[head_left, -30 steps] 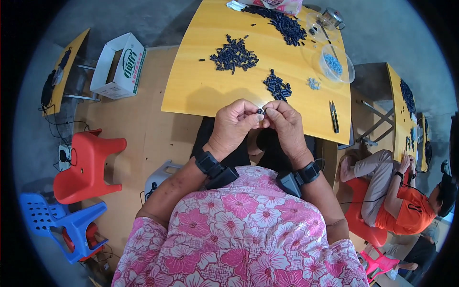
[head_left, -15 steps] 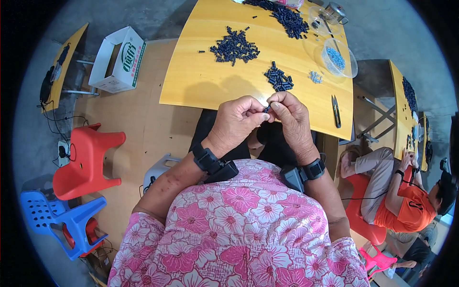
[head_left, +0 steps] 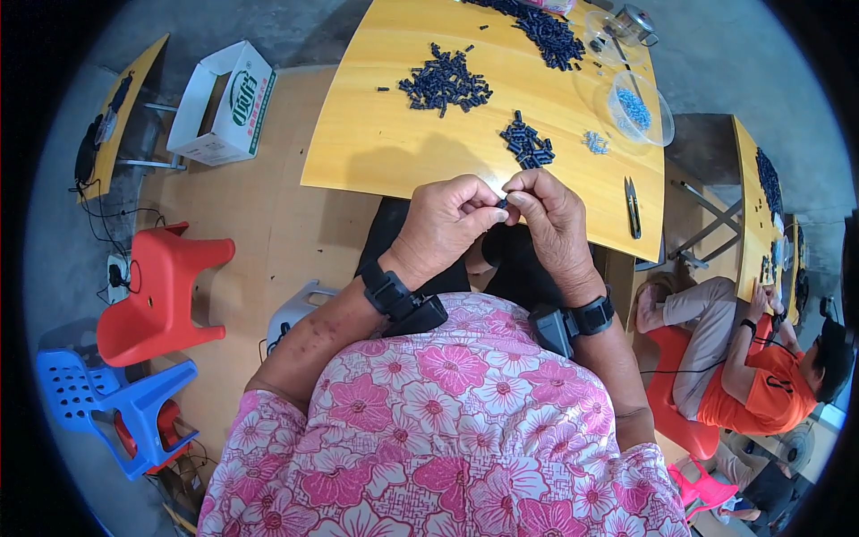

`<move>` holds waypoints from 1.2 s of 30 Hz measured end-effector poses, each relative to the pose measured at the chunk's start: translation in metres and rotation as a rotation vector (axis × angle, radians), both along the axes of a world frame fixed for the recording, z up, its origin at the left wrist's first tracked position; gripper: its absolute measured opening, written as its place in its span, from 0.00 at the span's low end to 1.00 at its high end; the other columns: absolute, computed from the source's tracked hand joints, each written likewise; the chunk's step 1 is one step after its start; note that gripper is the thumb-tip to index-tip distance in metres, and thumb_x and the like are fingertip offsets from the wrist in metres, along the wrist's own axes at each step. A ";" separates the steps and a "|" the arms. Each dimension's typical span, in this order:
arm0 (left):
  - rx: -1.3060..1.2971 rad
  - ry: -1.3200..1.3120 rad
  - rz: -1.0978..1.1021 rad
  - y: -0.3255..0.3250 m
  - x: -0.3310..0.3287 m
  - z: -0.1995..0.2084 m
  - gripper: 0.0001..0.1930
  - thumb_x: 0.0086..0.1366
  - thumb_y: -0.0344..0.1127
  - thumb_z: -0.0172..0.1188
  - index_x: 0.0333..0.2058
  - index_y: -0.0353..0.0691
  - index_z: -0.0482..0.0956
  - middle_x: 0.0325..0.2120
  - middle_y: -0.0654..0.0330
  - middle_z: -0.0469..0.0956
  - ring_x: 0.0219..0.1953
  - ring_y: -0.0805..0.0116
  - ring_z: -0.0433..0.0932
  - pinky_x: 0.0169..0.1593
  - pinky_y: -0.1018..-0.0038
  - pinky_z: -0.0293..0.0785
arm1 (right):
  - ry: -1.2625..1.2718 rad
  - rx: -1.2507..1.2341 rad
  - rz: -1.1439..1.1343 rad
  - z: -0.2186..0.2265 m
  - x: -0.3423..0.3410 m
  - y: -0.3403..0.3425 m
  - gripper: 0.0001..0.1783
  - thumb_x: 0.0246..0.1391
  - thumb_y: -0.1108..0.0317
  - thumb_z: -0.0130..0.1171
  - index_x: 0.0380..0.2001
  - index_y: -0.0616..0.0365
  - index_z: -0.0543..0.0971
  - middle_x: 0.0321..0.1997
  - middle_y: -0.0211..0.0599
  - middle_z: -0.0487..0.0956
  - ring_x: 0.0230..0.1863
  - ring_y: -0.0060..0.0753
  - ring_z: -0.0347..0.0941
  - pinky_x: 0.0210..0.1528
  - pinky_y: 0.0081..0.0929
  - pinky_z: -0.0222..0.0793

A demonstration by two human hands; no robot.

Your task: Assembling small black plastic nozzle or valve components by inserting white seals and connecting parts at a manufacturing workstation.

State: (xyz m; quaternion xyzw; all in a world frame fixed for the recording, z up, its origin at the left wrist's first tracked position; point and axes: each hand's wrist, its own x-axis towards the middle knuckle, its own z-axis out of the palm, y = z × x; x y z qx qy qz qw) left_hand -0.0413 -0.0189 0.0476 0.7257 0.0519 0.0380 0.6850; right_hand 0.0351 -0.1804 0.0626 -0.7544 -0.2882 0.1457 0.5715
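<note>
My left hand [head_left: 447, 222] and my right hand [head_left: 548, 219] meet at the table's near edge, thumbs and forefingers pinched together. Between their fingertips is a small black cylindrical piece [head_left: 503, 204], mostly covered by the fingers. Just beyond my hands lies a small pile of similar black pieces [head_left: 526, 143]. To its right sits a little cluster of tiny clear-blue parts [head_left: 595, 142]. A larger pile of black pieces [head_left: 445, 82] is farther left on the yellow table [head_left: 376, 134].
Black-handled thread snips [head_left: 633, 208] lie near the table's right edge. A clear bowl [head_left: 658, 125] with blue parts and a metal cup [head_left: 633, 25] stand at the back right. Red [head_left: 157, 295] and blue [head_left: 121, 407] chairs are at left. A person in orange [head_left: 756, 389] works at right.
The view has shifted slightly. My hands stay pinched around the small black piece, with the fingertips closer over it.
</note>
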 end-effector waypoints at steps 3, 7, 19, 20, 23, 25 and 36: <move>0.025 0.003 0.016 -0.001 0.000 0.001 0.03 0.60 0.26 0.63 0.33 0.33 0.79 0.29 0.63 0.82 0.31 0.79 0.80 0.37 0.81 0.77 | -0.080 -0.062 -0.027 0.002 0.000 0.000 0.03 0.58 0.74 0.56 0.35 0.61 0.76 0.27 0.38 0.76 0.27 0.29 0.77 0.32 0.25 0.72; 0.074 0.005 0.026 0.000 0.001 0.003 0.04 0.60 0.27 0.64 0.32 0.33 0.80 0.27 0.63 0.82 0.30 0.80 0.79 0.36 0.81 0.76 | -0.148 -0.146 -0.027 0.006 0.000 0.000 0.04 0.56 0.75 0.57 0.35 0.60 0.76 0.28 0.40 0.76 0.27 0.33 0.78 0.32 0.28 0.73; 0.138 0.033 0.046 -0.001 0.002 -0.008 0.03 0.59 0.26 0.62 0.32 0.33 0.80 0.24 0.65 0.80 0.27 0.81 0.77 0.33 0.82 0.75 | -0.307 -0.220 -0.056 -0.005 -0.006 0.001 0.03 0.53 0.75 0.60 0.33 0.59 0.78 0.29 0.41 0.77 0.29 0.36 0.77 0.34 0.28 0.73; 0.096 0.054 0.045 -0.001 0.002 -0.008 0.03 0.60 0.26 0.62 0.32 0.33 0.80 0.24 0.65 0.79 0.27 0.81 0.76 0.33 0.82 0.75 | -0.307 -0.182 -0.052 -0.006 -0.006 0.000 0.04 0.53 0.76 0.59 0.33 0.60 0.79 0.29 0.40 0.77 0.29 0.34 0.77 0.34 0.28 0.73; -0.029 0.089 0.026 0.001 0.002 -0.014 0.03 0.61 0.26 0.62 0.32 0.33 0.80 0.25 0.66 0.80 0.28 0.82 0.76 0.33 0.83 0.75 | -0.173 -0.073 -0.039 -0.003 -0.008 -0.002 0.04 0.55 0.76 0.58 0.34 0.62 0.80 0.29 0.38 0.77 0.29 0.30 0.76 0.35 0.25 0.72; -0.112 0.103 0.003 0.002 0.002 -0.015 0.03 0.61 0.26 0.62 0.33 0.32 0.80 0.26 0.67 0.80 0.28 0.82 0.76 0.34 0.83 0.75 | -0.041 -0.001 -0.034 -0.003 -0.008 -0.003 0.04 0.56 0.76 0.57 0.34 0.63 0.80 0.30 0.36 0.78 0.29 0.27 0.76 0.35 0.24 0.71; 0.095 0.008 -0.005 0.003 0.005 -0.008 0.03 0.58 0.24 0.64 0.32 0.33 0.82 0.29 0.61 0.83 0.32 0.77 0.81 0.38 0.81 0.76 | 0.469 0.119 -0.055 -0.007 0.002 -0.002 0.05 0.57 0.72 0.59 0.32 0.62 0.82 0.28 0.31 0.80 0.31 0.20 0.75 0.38 0.18 0.70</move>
